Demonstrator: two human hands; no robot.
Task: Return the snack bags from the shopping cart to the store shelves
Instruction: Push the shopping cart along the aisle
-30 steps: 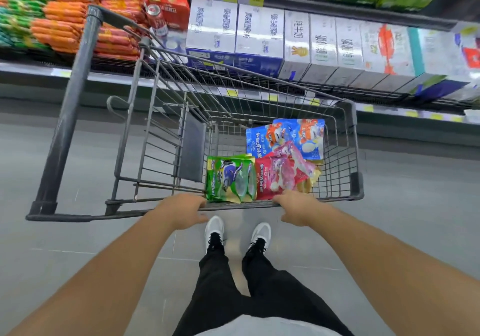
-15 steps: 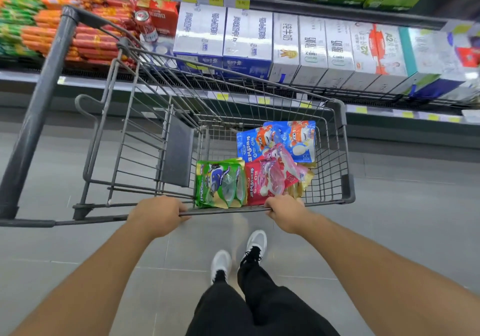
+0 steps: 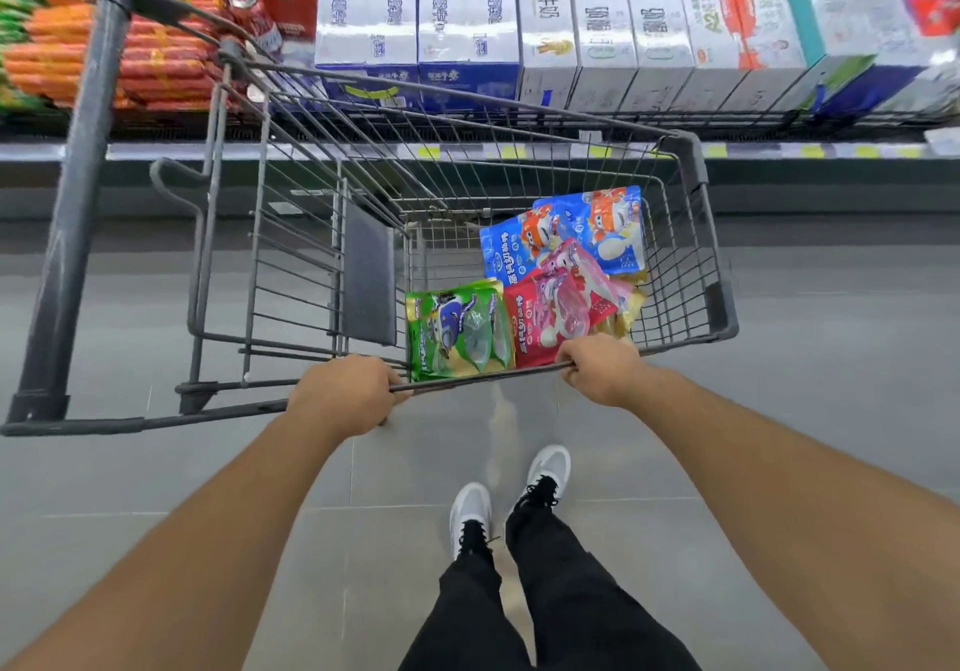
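Note:
A grey wire shopping cart [image 3: 696, 234] stands in front of me in a store aisle. Inside it lie snack bags: a green bag [image 3: 457, 330] at the near side, a red and pink bag [image 3: 556, 314] beside it, a blue bag [image 3: 571, 234] behind them, and a yellow bag [image 3: 626, 307] mostly hidden underneath. My left hand [image 3: 343, 392] and my right hand [image 3: 602, 369] both grip the cart's near top rail [image 3: 478, 379], left and right of the bags.
Store shelves [image 3: 467, 151] run across the back with white and blue milk cartons [image 3: 467, 31] and orange and red packets [image 3: 104, 52] at the left. My legs and white shoes [image 3: 470, 512] stand on the grey tiled floor [image 3: 831, 358] behind the cart.
The cart and I have moved closer to the shelves, which now fill more of the top of the view. My feet have stepped. Both hands stay on the rail.

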